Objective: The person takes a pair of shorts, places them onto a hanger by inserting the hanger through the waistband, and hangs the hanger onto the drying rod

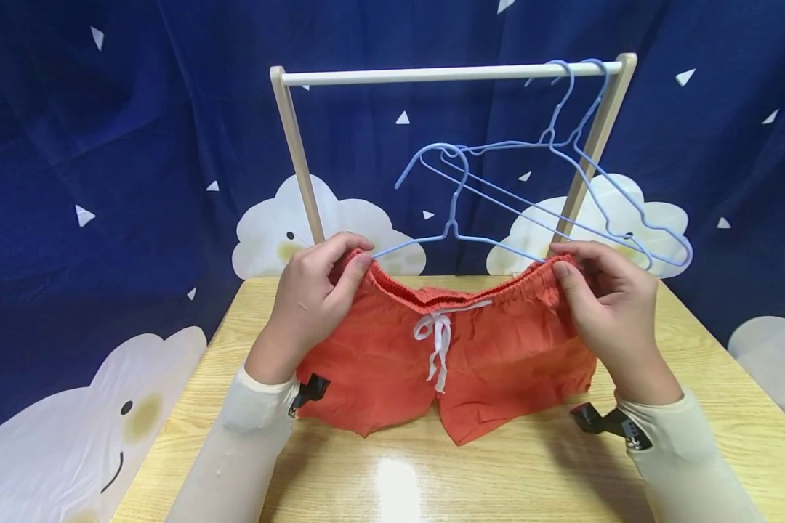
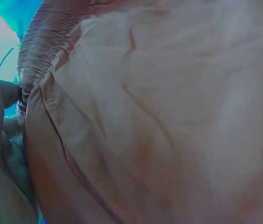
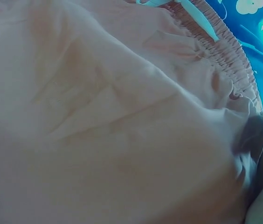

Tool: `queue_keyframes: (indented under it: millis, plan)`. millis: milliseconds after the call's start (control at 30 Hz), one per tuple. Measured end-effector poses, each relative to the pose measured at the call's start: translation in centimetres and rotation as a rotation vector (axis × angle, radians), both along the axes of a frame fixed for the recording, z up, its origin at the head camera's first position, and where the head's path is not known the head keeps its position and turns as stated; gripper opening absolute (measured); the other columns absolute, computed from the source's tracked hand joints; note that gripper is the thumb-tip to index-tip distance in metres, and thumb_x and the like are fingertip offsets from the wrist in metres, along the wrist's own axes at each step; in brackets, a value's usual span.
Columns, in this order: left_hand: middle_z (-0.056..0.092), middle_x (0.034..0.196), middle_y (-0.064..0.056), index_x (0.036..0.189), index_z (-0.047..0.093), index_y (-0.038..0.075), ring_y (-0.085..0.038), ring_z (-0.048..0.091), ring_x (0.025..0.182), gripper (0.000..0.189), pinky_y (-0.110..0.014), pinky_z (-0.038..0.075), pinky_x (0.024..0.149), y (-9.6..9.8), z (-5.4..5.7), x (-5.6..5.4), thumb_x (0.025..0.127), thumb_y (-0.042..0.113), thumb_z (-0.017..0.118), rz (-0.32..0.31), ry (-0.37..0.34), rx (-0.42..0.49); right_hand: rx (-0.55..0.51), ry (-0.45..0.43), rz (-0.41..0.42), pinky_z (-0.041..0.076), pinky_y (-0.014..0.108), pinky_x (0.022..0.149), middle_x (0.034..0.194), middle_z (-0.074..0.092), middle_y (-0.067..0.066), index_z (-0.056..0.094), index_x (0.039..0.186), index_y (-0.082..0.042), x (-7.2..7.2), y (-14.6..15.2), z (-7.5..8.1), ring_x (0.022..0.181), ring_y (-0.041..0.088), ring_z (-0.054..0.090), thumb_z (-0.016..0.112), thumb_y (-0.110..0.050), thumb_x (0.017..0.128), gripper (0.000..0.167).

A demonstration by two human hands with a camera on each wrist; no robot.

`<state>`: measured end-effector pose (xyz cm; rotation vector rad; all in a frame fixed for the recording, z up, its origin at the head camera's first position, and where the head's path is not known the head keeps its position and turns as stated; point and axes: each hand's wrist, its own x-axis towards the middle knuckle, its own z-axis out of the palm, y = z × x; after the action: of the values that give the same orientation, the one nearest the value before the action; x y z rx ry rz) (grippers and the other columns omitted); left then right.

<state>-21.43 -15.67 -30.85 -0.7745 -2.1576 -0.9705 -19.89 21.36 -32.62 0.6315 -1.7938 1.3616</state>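
A pair of orange-red shorts (image 1: pixel 379 363) is stretched sideways above the table, its elastic waistband up and a white drawstring bow (image 1: pixel 440 338) at the front. My left hand (image 1: pixel 317 298) pinches one side of the waistband between thumb and fingers. At the other side, my right hand (image 1: pixel 611 312) does the same. A blue wire hanger (image 1: pixel 453 225) rises behind the waistband, hook up; its arms run down towards both hands, where its ends are hidden. Both wrist views are mostly filled by the shorts' fabric (image 2: pixel 145 116), with the gathered waistband (image 3: pixel 234 70) near the hand.
Behind the shorts stands a wooden rack with a white rail (image 1: pixel 432 75). Two more blue hangers (image 1: pixel 552 138) hang at its right end, close behind the held hanger. Beneath everything is a wood-grain table (image 1: pixel 340 472). A dark blue curtain (image 1: pixel 137 145) with clouds closes off the back.
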Motion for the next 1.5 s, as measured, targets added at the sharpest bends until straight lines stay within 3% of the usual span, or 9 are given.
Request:
queue_keyframes:
  millis: [133, 300, 467, 633, 900, 1100, 1267, 1400, 1500]
  plan:
    - [0.077, 0.101, -0.002, 0.129, 0.075, 0.013, -0.014, 0.067, 0.082, 0.029, -0.036, 0.058, 0.074, -0.1, -0.2, -0.2, 0.109, 0.029, 0.061, 0.033, -0.014, -0.04, 0.006, 0.0, -0.012, 0.053, 0.012, 0.066, 0.101, 0.079, -0.003, 0.076, 0.113, 0.015, 0.0, 0.2, 0.0, 0.074, 0.007, 0.067, 0.071, 0.014, 0.095, 0.019]
    - [0.078, 0.109, -0.003, 0.129, 0.075, 0.012, -0.02, 0.071, 0.091, 0.032, -0.042, 0.06, 0.082, 0.0, -0.2, -0.3, 0.106, 0.027, 0.058, 0.077, -0.031, -0.063, 0.011, -0.004, -0.025, 0.053, 0.012, 0.065, 0.101, 0.079, -0.003, 0.076, 0.114, 0.013, 0.0, 0.2, -0.1, 0.074, 0.008, 0.066, 0.071, 0.013, 0.096, 0.019]
    - [0.076, 0.1, 0.0, 0.116, 0.076, 0.014, -0.021, 0.068, 0.087, 0.025, -0.042, 0.056, 0.079, 0.1, -0.3, -0.4, 0.102, 0.024, 0.058, 0.138, -0.049, -0.103, 0.017, -0.012, -0.052, 0.051, 0.013, 0.063, 0.099, 0.078, -0.004, 0.077, 0.114, 0.011, 0.0, 0.2, -0.1, 0.072, 0.008, 0.064, 0.072, 0.011, 0.096, 0.019]
    - [0.072, 0.089, -0.002, 0.105, 0.073, 0.012, -0.025, 0.065, 0.08, 0.016, -0.043, 0.053, 0.074, 0.3, -0.5, -0.7, 0.106, 0.021, 0.061, 0.19, -0.041, -0.164, 0.028, -0.027, -0.086, 0.051, 0.012, 0.063, 0.098, 0.078, -0.006, 0.079, 0.115, 0.008, 0.1, 0.1, -0.1, 0.072, 0.007, 0.064, 0.074, 0.011, 0.095, 0.021]
    - [0.071, 0.085, -0.005, 0.103, 0.07, 0.01, -0.028, 0.067, 0.08, 0.015, -0.049, 0.055, 0.082, 0.7, -0.7, -0.9, 0.109, 0.019, 0.06, 0.232, -0.007, -0.192, 0.041, -0.041, -0.122, 0.048, 0.012, 0.059, 0.095, 0.077, -0.002, 0.08, 0.115, 0.005, 0.0, -0.1, -0.3, 0.068, 0.007, 0.06, 0.075, 0.006, 0.096, 0.019]
    - [0.076, 0.094, -0.006, 0.111, 0.075, 0.01, -0.028, 0.071, 0.088, 0.016, -0.05, 0.057, 0.088, 0.8, -0.8, -1.0, 0.109, 0.019, 0.062, 0.229, -0.002, -0.166, 0.04, -0.039, -0.13, 0.047, 0.012, 0.058, 0.095, 0.077, -0.005, 0.08, 0.114, 0.004, 0.1, -0.1, -0.3, 0.066, 0.006, 0.059, 0.076, 0.007, 0.095, 0.019]
    - [0.078, 0.114, -0.01, 0.129, 0.073, 0.007, -0.032, 0.072, 0.103, 0.026, -0.051, 0.057, 0.099, 0.8, -0.9, -1.0, 0.109, 0.02, 0.062, 0.217, -0.034, -0.158, 0.031, -0.031, -0.131, 0.05, 0.011, 0.062, 0.098, 0.077, -0.008, 0.08, 0.114, 0.006, 0.1, 0.0, -0.2, 0.07, 0.006, 0.062, 0.075, 0.009, 0.095, 0.02]
    - [0.074, 0.131, -0.015, 0.143, 0.067, 0.005, -0.037, 0.069, 0.116, 0.039, -0.054, 0.053, 0.107, 0.8, -0.9, -1.1, 0.108, 0.023, 0.063, 0.256, -0.056, -0.157, 0.024, -0.021, -0.145, 0.051, 0.011, 0.064, 0.099, 0.078, -0.009, 0.08, 0.114, 0.006, 0.2, -0.1, 0.2, 0.072, 0.006, 0.064, 0.075, 0.009, 0.095, 0.019]
    - [0.072, 0.134, -0.016, 0.146, 0.065, 0.004, -0.039, 0.067, 0.119, 0.043, -0.057, 0.051, 0.109, 0.7, -1.0, -1.2, 0.107, 0.024, 0.064, 0.285, -0.07, -0.154, 0.015, -0.016, -0.178, 0.05, 0.01, 0.064, 0.098, 0.077, -0.011, 0.08, 0.113, 0.006, 0.4, -0.2, 0.5, 0.071, 0.005, 0.063, 0.075, 0.007, 0.095, 0.019]
